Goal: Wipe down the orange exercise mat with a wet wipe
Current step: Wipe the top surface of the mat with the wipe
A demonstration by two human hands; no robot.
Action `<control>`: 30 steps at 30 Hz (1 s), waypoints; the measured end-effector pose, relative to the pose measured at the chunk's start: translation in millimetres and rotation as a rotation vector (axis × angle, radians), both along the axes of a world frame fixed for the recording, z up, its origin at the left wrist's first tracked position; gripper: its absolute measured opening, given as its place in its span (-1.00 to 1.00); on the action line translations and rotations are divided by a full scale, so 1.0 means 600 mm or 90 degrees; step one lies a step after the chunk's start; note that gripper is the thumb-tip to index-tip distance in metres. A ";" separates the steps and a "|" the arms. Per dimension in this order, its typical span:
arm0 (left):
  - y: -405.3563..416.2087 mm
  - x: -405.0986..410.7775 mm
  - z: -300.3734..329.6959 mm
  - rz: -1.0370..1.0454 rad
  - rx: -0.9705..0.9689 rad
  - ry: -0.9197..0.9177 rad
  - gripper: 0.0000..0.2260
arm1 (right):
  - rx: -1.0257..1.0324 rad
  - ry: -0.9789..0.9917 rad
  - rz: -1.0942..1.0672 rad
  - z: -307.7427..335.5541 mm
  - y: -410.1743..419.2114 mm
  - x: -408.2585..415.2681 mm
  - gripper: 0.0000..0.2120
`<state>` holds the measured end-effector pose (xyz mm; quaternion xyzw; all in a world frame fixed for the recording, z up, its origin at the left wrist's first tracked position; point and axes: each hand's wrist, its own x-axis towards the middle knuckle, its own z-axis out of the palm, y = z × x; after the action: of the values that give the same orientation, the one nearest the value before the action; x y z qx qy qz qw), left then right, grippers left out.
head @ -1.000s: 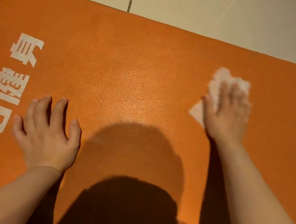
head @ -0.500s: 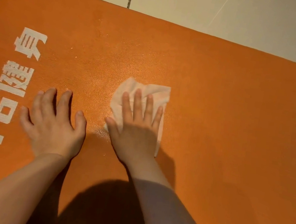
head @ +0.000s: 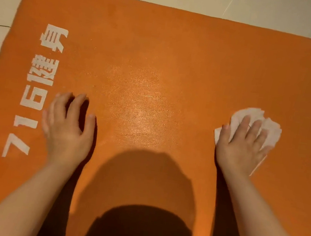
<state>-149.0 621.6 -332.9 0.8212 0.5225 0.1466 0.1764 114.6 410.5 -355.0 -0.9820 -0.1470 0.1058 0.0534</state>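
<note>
While my right hand [head: 243,143] presses flat fingers on the crumpled wet wipe [head: 268,125] at the orange exercise mat's [head: 179,51] right, left hand [head: 68,124] splayed, released, the wipe may bunch and skip patches

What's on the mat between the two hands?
Nothing but bare orange mat, shiny in the middle, with a dark shadow nearer the person. The head view shows the left hand flat and the right hand on the wet wipe.
</note>
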 end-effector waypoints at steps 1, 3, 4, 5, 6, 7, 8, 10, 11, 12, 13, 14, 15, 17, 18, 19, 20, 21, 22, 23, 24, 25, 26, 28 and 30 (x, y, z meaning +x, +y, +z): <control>-0.020 -0.029 0.005 0.020 0.012 0.011 -0.56 | 0.008 0.002 0.042 -0.001 0.028 -0.024 -0.35; -0.074 -0.090 0.005 0.097 0.016 0.048 -0.55 | 0.029 -0.010 0.163 -0.006 0.086 -0.085 -0.35; -0.102 -0.115 -0.002 0.140 0.009 0.075 -0.53 | 0.038 -0.017 0.222 -0.006 0.112 -0.120 -0.35; -0.127 -0.134 -0.011 0.173 -0.003 0.101 -0.51 | 0.047 -0.023 0.275 -0.007 0.134 -0.156 -0.36; -0.143 -0.147 -0.021 0.192 -0.011 0.120 -0.48 | 0.047 -0.026 0.321 -0.010 0.152 -0.193 -0.37; -0.150 -0.154 -0.030 0.197 -0.015 0.131 -0.47 | 0.043 -0.026 0.356 -0.013 0.165 -0.228 -0.38; -0.150 -0.156 -0.036 0.193 -0.012 0.140 -0.47 | 0.049 -0.028 0.384 -0.016 0.174 -0.259 -0.39; -0.146 -0.154 -0.035 0.173 0.021 0.156 -0.50 | 0.095 -0.034 0.435 -0.016 0.181 -0.304 -0.42; -0.143 -0.152 -0.035 0.163 0.039 0.155 -0.51 | 0.111 -0.039 0.462 -0.015 0.180 -0.314 -0.44; -0.143 -0.153 -0.036 0.159 0.049 0.153 -0.52 | 0.118 -0.030 0.490 -0.014 0.175 -0.316 -0.46; -0.142 -0.152 -0.036 0.158 0.053 0.151 -0.52 | 0.117 -0.014 0.517 -0.012 0.166 -0.308 -0.46; -0.143 -0.152 -0.038 0.158 0.055 0.150 -0.52 | 0.108 -0.004 0.529 -0.010 0.152 -0.290 -0.45; -0.144 -0.152 -0.039 0.160 0.055 0.151 -0.52 | 0.090 0.000 0.517 -0.010 0.132 -0.267 -0.44; -0.146 -0.153 -0.041 0.166 0.052 0.154 -0.52 | 0.046 0.011 0.440 -0.006 0.076 -0.210 -0.41; -0.146 -0.154 -0.041 0.168 0.053 0.155 -0.52 | 0.029 0.016 0.384 -0.002 0.043 -0.186 -0.39; -0.146 -0.154 -0.042 0.170 0.054 0.155 -0.52 | 0.014 0.023 0.324 0.004 0.014 -0.170 -0.38; -0.146 -0.155 -0.042 0.169 0.055 0.155 -0.52 | 0.005 0.030 0.269 0.009 -0.010 -0.164 -0.38; -0.146 -0.155 -0.042 0.166 0.061 0.155 -0.53 | 0.004 0.031 0.227 0.013 -0.025 -0.171 -0.38; -0.145 -0.154 -0.043 0.161 0.071 0.154 -0.52 | 0.009 0.027 0.204 0.014 -0.031 -0.188 -0.39; -0.145 -0.154 -0.043 0.157 0.082 0.154 -0.53 | 0.011 0.025 0.198 0.015 -0.030 -0.214 -0.39; -0.145 -0.154 -0.045 0.154 0.092 0.156 -0.53 | 0.009 0.026 0.214 0.014 -0.025 -0.247 -0.39; -0.144 -0.155 -0.046 0.153 0.098 0.156 -0.53 | 0.006 0.022 0.255 0.010 -0.019 -0.285 -0.38; -0.144 -0.156 -0.048 0.153 0.099 0.155 -0.53 | 0.005 0.012 0.315 0.002 -0.013 -0.327 -0.35; -0.144 -0.159 -0.050 0.156 0.099 0.150 -0.53 | 0.006 -0.015 0.432 -0.008 -0.001 -0.413 -0.20; -0.143 -0.161 -0.052 0.152 0.104 0.149 -0.54 | 0.011 -0.024 0.508 -0.008 0.010 -0.477 -0.19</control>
<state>-245.3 535.6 -364.4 0.7764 0.6196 0.1119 0.0280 -171.3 416.5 -360.0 -0.8489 -0.5190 0.0989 0.0134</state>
